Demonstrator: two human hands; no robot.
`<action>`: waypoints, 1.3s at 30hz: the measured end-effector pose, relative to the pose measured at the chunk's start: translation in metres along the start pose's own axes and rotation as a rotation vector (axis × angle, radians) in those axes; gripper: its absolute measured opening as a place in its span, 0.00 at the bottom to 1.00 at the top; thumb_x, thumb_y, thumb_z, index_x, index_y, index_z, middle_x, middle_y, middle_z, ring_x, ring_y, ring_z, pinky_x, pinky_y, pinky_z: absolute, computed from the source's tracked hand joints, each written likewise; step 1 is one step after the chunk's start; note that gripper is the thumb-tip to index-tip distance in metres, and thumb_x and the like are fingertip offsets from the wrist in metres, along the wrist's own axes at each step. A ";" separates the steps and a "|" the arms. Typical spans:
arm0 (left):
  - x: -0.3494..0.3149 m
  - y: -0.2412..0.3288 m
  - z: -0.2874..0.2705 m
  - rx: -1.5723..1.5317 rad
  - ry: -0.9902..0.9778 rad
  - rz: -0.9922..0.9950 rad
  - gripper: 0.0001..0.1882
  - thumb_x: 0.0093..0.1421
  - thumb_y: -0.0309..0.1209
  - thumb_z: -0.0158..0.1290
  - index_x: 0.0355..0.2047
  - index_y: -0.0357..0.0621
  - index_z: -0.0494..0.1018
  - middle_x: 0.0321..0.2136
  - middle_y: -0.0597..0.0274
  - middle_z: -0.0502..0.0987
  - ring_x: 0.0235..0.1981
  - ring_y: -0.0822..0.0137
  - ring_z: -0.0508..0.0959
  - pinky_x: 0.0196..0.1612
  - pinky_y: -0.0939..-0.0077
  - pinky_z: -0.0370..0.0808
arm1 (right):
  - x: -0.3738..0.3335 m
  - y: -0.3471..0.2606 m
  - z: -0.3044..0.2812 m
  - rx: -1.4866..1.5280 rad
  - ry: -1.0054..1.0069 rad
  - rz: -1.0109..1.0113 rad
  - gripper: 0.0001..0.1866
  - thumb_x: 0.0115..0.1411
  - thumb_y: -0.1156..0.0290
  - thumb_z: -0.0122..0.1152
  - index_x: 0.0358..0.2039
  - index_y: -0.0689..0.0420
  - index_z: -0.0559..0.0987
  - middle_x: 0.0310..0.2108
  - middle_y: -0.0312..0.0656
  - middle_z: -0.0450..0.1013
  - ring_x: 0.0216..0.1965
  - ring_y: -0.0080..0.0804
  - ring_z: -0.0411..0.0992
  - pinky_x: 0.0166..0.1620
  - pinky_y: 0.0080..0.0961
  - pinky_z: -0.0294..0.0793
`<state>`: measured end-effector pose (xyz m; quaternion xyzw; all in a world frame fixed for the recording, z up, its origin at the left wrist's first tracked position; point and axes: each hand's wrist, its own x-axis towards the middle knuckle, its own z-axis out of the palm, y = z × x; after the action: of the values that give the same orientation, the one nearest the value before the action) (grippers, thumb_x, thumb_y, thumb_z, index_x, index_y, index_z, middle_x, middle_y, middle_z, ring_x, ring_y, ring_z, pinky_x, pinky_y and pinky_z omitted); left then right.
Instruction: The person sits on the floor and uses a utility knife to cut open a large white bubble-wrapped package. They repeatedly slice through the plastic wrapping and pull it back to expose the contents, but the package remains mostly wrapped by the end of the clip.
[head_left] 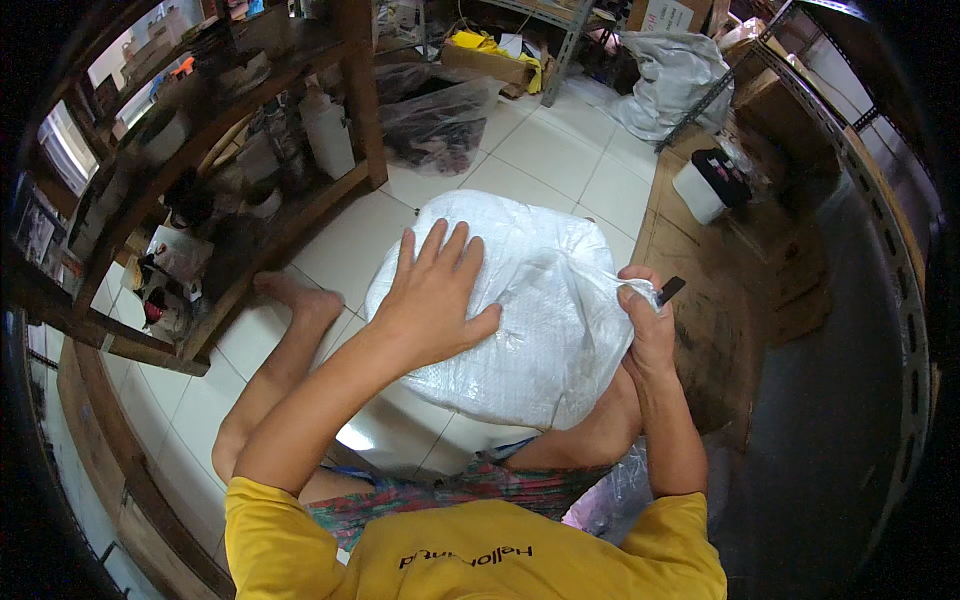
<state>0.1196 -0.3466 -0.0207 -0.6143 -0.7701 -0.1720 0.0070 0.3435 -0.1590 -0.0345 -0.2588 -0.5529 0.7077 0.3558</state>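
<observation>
A bulging white woven sack [540, 350] stands in front of me, between my legs. My left hand [432, 295] lies on its upper left side, palm down with the fingers spread. At the sack's right side, my right hand [648, 318] grips a gathered fold of the material between thumb and fingers. A small black strip [671, 291] sticks out beside that thumb; whether it belongs to the sack I cannot tell. What fills the sack is hidden.
A dark wooden shelf [362, 110] with assorted items stands on the left. Flattened cardboard [700, 300] lies on the right, with a white container [699, 192] on it. Farther back are a clear plastic bag [450, 120], a cardboard box [490, 70] and another white sack [672, 85].
</observation>
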 end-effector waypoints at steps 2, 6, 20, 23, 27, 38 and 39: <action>-0.003 -0.003 -0.004 -0.015 -0.019 0.009 0.40 0.61 0.49 0.51 0.65 0.31 0.60 0.67 0.31 0.57 0.71 0.37 0.52 0.72 0.41 0.45 | 0.000 0.002 0.001 -0.002 0.023 -0.006 0.13 0.60 0.75 0.59 0.46 0.58 0.75 0.36 0.35 0.73 0.36 0.22 0.69 0.42 0.21 0.70; -0.035 -0.050 -0.015 -0.445 -0.064 -0.214 0.36 0.66 0.47 0.50 0.67 0.35 0.61 0.69 0.38 0.57 0.72 0.47 0.54 0.72 0.56 0.52 | -0.001 0.004 -0.003 0.011 0.028 0.008 0.14 0.59 0.76 0.59 0.47 0.58 0.76 0.39 0.37 0.73 0.38 0.24 0.70 0.45 0.23 0.72; -0.113 -0.078 0.104 -1.246 0.341 -0.180 0.49 0.62 0.54 0.58 0.74 0.48 0.47 0.72 0.48 0.51 0.73 0.52 0.51 0.73 0.59 0.49 | 0.000 0.009 -0.004 -0.073 0.050 -0.084 0.23 0.61 0.73 0.60 0.56 0.63 0.69 0.47 0.48 0.73 0.47 0.37 0.74 0.54 0.33 0.74; -0.123 -0.078 0.117 -1.237 0.359 -0.334 0.39 0.63 0.42 0.60 0.70 0.45 0.57 0.68 0.48 0.60 0.68 0.51 0.61 0.70 0.60 0.57 | 0.001 0.010 -0.005 -0.109 0.062 -0.119 0.24 0.61 0.72 0.59 0.57 0.64 0.68 0.48 0.50 0.73 0.48 0.39 0.74 0.55 0.35 0.74; -0.126 -0.070 0.129 -1.154 0.561 -0.299 0.28 0.65 0.33 0.57 0.64 0.41 0.65 0.61 0.50 0.68 0.61 0.55 0.69 0.65 0.61 0.64 | -0.004 0.008 0.004 -0.144 0.099 -0.139 0.24 0.62 0.72 0.58 0.58 0.64 0.68 0.49 0.53 0.72 0.48 0.40 0.74 0.56 0.35 0.73; -0.104 -0.105 0.197 -1.603 0.336 -0.416 0.31 0.74 0.48 0.39 0.67 0.38 0.61 0.65 0.49 0.66 0.65 0.57 0.66 0.68 0.67 0.59 | -0.030 0.012 0.040 -0.934 0.135 -0.430 0.17 0.68 0.70 0.53 0.53 0.66 0.72 0.46 0.49 0.75 0.46 0.36 0.72 0.53 0.32 0.71; -0.102 -0.111 0.209 -1.556 0.310 -0.469 0.32 0.74 0.50 0.37 0.67 0.37 0.62 0.65 0.49 0.66 0.65 0.57 0.67 0.68 0.67 0.59 | -0.032 0.013 0.044 -1.033 0.101 -0.473 0.17 0.69 0.69 0.53 0.52 0.67 0.73 0.45 0.48 0.75 0.46 0.35 0.72 0.52 0.31 0.70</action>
<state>0.0815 -0.4065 -0.2686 -0.2362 -0.5294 -0.7357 -0.3502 0.3266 -0.2123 -0.0372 -0.3018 -0.8523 0.2333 0.3577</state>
